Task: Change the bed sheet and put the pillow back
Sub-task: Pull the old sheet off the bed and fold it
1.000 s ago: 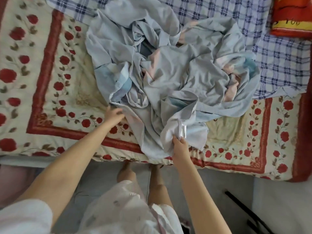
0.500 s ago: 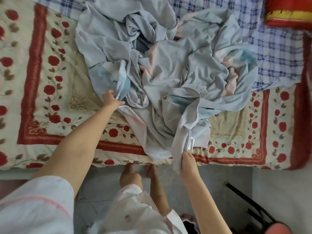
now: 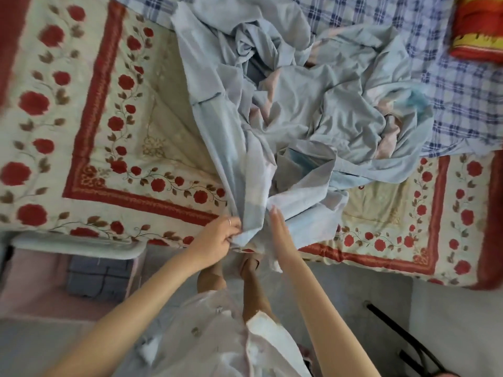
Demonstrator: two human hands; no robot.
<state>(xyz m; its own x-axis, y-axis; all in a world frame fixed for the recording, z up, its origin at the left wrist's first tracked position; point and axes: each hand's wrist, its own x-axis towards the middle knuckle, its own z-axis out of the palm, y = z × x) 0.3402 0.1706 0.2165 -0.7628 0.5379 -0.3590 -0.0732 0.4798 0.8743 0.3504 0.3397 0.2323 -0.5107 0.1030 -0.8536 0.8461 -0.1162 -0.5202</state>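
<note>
A crumpled bed sheet [image 3: 313, 118] is heaped on the quilt [image 3: 109, 131], partly over a second sheet [image 3: 462, 91] laid behind and to the right. A pillow [image 3: 479, 28] is set on that sheet at the far right. At the quilt's near edge, the bed sheet's end is met by the left hand [image 3: 215, 240] and, just right of it, the right hand [image 3: 280, 232].

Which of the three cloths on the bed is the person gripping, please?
The crumpled pale blue sheet: the left hand grips its bunched edge, while the rose-patterned quilt and the checked sheet lie spread beneath it.
</note>
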